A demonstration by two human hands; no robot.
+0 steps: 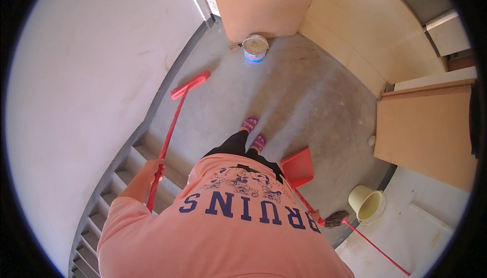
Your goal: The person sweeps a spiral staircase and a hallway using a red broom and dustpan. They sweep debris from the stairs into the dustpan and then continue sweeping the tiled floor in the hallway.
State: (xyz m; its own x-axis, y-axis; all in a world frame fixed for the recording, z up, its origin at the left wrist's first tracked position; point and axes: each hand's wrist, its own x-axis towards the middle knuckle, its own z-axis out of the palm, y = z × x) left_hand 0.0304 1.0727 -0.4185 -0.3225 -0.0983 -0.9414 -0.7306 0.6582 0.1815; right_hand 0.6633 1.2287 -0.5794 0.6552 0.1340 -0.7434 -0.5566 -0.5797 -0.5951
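Note:
My left hand [158, 168] is closed around the red handle of a broom [190, 85]. The broom's wide red head is at the floor beside the dark skirting of the left wall. On my other side, a red dustpan [298, 167] with a long red handle is near the floor. My right hand [316, 216] shows only in small part at that handle's upper end, past the edge of my shirt; its fingers look wrapped around the handle, and the rest is hidden.
Stairs [125, 181] drop away at my left. A paint bucket [255, 49] with grey contents stands by a door panel [262, 3]. At the right are a mop [336, 219], a tipped-looking pale yellow bucket [361, 202] and another door panel [422, 133].

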